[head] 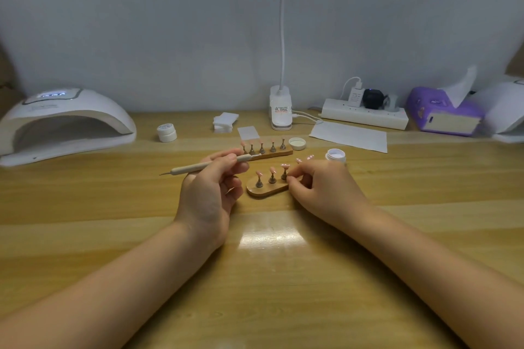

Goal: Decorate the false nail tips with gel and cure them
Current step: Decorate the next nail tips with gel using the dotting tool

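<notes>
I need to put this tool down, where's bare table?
Bare wood lies between the curing lamp and your left hand, and right of the open gel jar below the paper sheet. The nail stands are crowded.

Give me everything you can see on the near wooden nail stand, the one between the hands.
The near wooden stand is a rounded, oblong, glossy brown base lying flat on the table, angled away to the right. Small metal pegs stand upright on it, each topped with a pink nail tip; three show clearly, more sit behind the right hand, whose fingers pinch at the third peg's base. The left hand is close beside its left end.
</notes>
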`<action>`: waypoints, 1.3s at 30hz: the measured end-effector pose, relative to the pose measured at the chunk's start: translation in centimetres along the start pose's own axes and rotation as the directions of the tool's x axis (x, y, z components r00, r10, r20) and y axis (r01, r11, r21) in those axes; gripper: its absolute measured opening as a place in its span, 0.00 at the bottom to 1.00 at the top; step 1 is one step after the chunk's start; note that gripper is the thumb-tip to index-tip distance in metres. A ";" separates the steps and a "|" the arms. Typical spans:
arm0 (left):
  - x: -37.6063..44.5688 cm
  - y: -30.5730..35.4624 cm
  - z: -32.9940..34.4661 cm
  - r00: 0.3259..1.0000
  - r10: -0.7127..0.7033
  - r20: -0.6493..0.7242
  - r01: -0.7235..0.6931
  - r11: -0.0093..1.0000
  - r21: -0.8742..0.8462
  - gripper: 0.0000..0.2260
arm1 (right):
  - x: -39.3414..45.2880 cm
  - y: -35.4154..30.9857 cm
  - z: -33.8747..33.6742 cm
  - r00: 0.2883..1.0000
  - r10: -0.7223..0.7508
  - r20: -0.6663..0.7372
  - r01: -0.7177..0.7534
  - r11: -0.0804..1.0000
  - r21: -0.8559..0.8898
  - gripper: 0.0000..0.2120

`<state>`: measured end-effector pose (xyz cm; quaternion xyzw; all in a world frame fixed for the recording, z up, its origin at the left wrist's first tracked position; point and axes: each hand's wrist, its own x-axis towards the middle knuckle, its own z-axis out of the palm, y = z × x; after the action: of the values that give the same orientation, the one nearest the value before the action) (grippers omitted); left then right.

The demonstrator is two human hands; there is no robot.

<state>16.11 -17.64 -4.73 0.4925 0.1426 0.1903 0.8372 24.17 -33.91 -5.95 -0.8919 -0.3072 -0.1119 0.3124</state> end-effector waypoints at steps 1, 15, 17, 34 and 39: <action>0.0 -0.1 0.0 1.000 0.007 0.008 -0.007 1.000 -0.004 0.07 | 0.0 0.0 0.0 1.000 0.006 -0.007 -0.006 1.000 -0.003 0.08; 0.3 -0.5 -0.3 0.999 0.021 0.025 -0.022 0.999 0.041 0.08 | 0.4 0.2 0.6 0.998 0.056 0.020 -0.054 0.997 -0.056 0.12; 0.3 -0.6 -0.2 0.999 0.020 0.027 -0.022 0.999 0.043 0.08 | 0.3 0.1 0.5 0.999 0.042 0.009 -0.041 0.999 -0.035 0.11; -1.0 0.7 0.4 0.909 0.368 0.197 -0.408 0.884 0.228 0.07 | -0.5 -0.5 -1.0 0.977 -0.089 -0.194 0.132 0.966 0.222 0.05; -2.0 1.7 1.0 0.798 0.498 0.341 -0.590 0.761 0.269 0.07 | -0.5 -1.3 -1.9 0.963 -0.087 -0.256 0.187 0.898 0.397 0.05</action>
<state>14.51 -18.57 -2.71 0.6778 -0.0815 0.3336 0.6501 22.92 -34.55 -4.04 -0.7611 -0.3479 -0.1686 0.5209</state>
